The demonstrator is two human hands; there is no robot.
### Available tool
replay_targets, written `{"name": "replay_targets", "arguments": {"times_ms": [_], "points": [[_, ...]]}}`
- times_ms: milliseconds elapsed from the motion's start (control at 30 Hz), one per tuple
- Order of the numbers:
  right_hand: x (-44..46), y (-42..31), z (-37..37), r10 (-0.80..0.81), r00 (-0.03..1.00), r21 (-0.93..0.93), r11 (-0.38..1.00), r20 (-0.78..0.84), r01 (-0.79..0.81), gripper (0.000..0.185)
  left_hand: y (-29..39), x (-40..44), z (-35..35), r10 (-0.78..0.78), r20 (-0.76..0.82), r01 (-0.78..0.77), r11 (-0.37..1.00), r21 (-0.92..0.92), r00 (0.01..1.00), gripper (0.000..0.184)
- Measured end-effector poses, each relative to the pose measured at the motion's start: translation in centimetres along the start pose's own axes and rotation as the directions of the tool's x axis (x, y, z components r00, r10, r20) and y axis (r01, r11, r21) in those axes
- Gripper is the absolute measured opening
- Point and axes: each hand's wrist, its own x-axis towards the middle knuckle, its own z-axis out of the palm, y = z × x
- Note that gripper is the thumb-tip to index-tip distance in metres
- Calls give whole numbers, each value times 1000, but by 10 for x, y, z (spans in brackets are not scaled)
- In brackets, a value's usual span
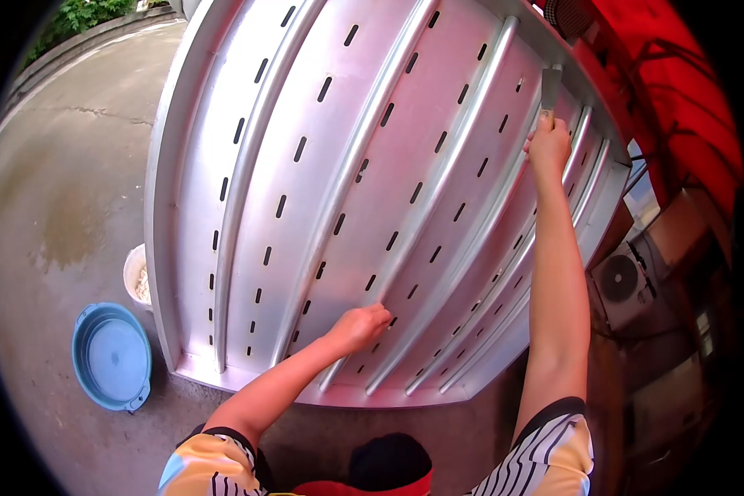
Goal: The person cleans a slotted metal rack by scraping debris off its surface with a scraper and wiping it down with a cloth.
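Right hand grips a scraper, blade by the far right edge of a slotted metal panel. Left hand curls at a rib, near centre; cannot tell whether it grips. Judgement: blade low, pressure light, strokes along the ribs. Panel: mid-scene, silvery, pinkish sheen.

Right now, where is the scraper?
In the head view, the scraper is at the upper right, gripped in the right hand, its blade near the upper-right edge of the slotted metal panel.
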Motion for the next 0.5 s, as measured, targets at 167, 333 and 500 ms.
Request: {"name": "replay_targets", "arguments": {"times_ms": [167,333,500], "points": [[13,21,12,-146,972,-236,967,-183,101,29,3,0,-4,7,-7,-7,1000,-27,1000,8],[8,17,12,-89,993,-308,949,-76,61,31,2,0,-4,4,9,-4,1000,-18,1000,11],[-8,-6,8,56,997,-159,985,-52,-64,33,0,-2,-4,24,5,-24,1000,-18,1000,10]]}}
